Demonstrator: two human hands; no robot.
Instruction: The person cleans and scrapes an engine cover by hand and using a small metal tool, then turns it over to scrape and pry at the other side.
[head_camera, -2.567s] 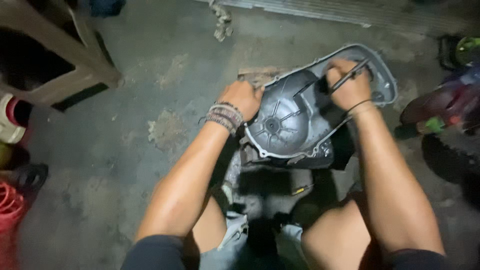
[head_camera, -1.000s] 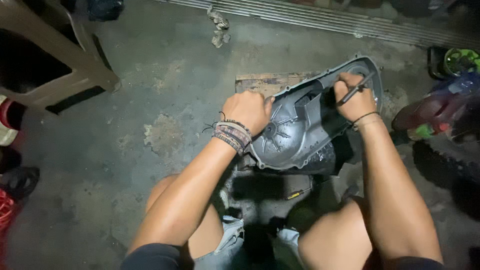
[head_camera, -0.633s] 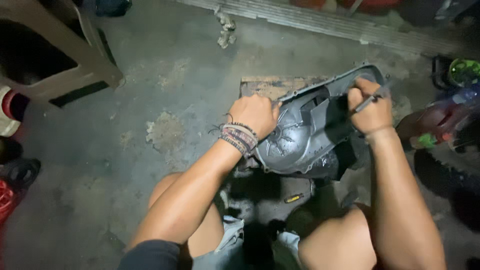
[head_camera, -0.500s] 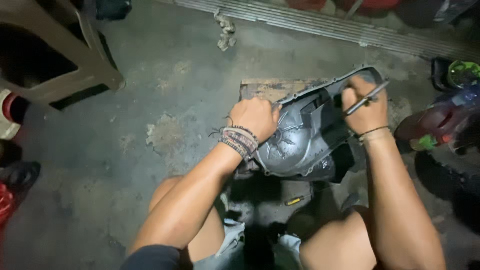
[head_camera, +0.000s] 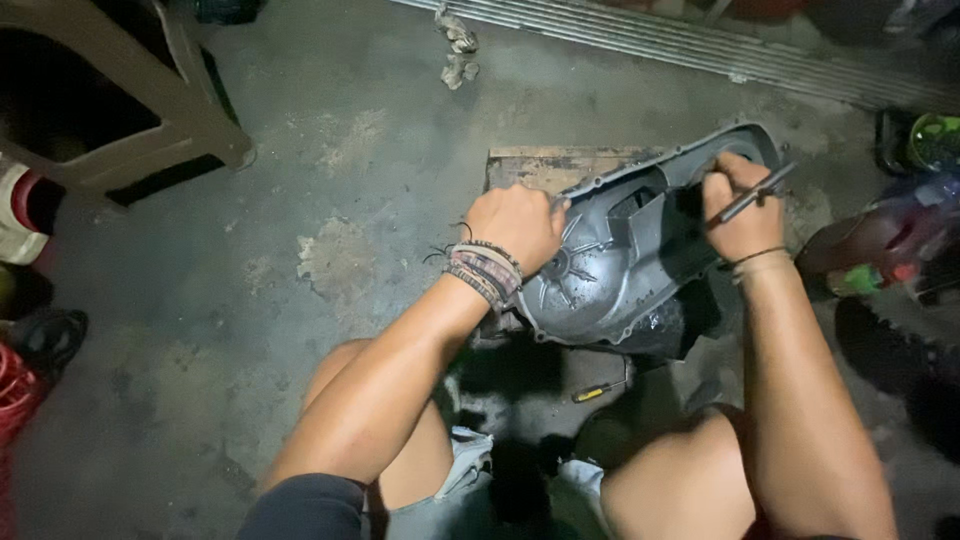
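Head view shows the left hand (head_camera: 517, 225) with fingers curled over the near rim of a grey metal engine cover (head_camera: 625, 265), tilted on a wooden board (head_camera: 545, 165) on the concrete floor (head_camera: 330, 200). Fingers of the right hand (head_camera: 740, 210) pinch a thin metal tool (head_camera: 752, 195), perhaps a pick, at the cover's far end.
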